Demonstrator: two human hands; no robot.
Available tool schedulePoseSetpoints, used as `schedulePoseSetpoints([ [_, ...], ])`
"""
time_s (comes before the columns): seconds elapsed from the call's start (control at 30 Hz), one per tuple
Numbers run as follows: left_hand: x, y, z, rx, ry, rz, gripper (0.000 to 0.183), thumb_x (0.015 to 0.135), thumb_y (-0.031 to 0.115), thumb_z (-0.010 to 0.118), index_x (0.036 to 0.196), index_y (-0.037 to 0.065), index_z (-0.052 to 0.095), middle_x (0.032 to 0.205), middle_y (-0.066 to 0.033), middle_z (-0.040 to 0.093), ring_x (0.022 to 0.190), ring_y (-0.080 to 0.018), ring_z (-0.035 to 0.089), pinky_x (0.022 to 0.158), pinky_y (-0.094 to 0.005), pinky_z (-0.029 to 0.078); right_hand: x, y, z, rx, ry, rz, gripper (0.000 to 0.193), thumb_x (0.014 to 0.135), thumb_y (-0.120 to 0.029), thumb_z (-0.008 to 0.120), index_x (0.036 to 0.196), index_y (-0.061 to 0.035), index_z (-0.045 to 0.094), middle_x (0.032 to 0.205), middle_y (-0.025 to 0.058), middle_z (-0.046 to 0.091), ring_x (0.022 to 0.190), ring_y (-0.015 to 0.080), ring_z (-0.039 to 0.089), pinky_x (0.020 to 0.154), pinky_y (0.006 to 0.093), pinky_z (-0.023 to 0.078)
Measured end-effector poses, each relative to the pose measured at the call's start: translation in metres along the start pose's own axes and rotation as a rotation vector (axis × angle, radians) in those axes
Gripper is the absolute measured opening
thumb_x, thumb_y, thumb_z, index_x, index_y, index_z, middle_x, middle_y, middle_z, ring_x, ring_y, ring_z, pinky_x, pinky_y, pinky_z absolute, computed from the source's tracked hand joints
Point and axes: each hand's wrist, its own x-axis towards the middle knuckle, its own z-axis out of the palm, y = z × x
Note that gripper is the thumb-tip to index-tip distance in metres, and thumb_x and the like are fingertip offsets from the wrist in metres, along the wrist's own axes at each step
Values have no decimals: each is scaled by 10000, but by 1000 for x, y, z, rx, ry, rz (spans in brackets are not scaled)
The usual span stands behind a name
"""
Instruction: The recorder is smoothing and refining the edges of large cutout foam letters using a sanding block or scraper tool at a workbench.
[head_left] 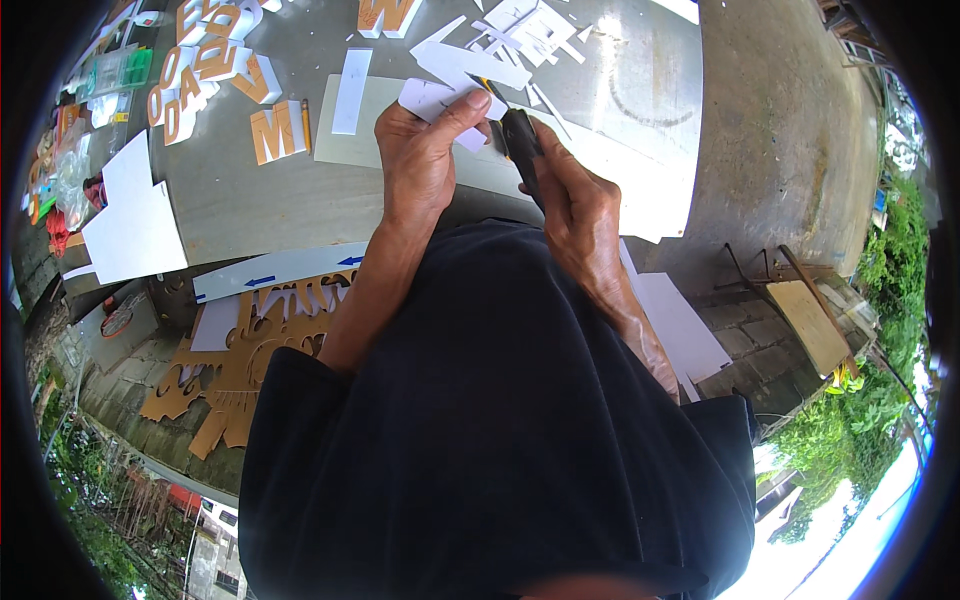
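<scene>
My left hand (422,160) pinches a small white sheet piece (424,98) between thumb and fingers, above the table. Wrapped round a black-handled tool (521,138) is my right hand (582,205). The tool's upper end is close to the left fingertips and the white piece; its exact kind is hard to make out. Below both hands lies a long pale sheet (620,180). White offcuts (470,62) lie just beyond the fingers. A white strip (350,92) rests left of the left hand.
Brown-faced, white-sided block letters (222,62) crowd the far left of the grey table (255,200), with an M-shaped one (278,133) nearer. Thin white scraps (530,30) are scattered at the back. Cut brown sheets (240,385) lie below the table's near left edge.
</scene>
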Motion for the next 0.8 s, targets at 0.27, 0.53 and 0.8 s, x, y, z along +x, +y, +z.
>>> schedulePoseSetpoints([
  [0.27,1,-3,6,39,7,66,178,845,1,766,1010,-38,713,909,-97,733,774,-152,683,681,-277,561,12,-4,6,-12,35,-14,378,935,40,574,1313,42,590,783,202,681,662,233,676,625,351,524],
  [0.53,-5,-6,17,68,100,30,198,829,-20,772,1017,-34,712,918,-98,733,797,-143,693,716,-261,566,10,-3,19,-84,103,-147,408,906,62,583,1313,72,574,891,282,699,821,364,729,728,402,546],
  [0.8,-6,-7,17,79,68,-4,188,844,-28,740,1030,-28,707,918,-99,732,796,-149,695,714,-263,565,17,-6,15,-63,103,-90,402,888,84,572,1289,88,586,939,293,697,864,375,724,741,404,548],
])
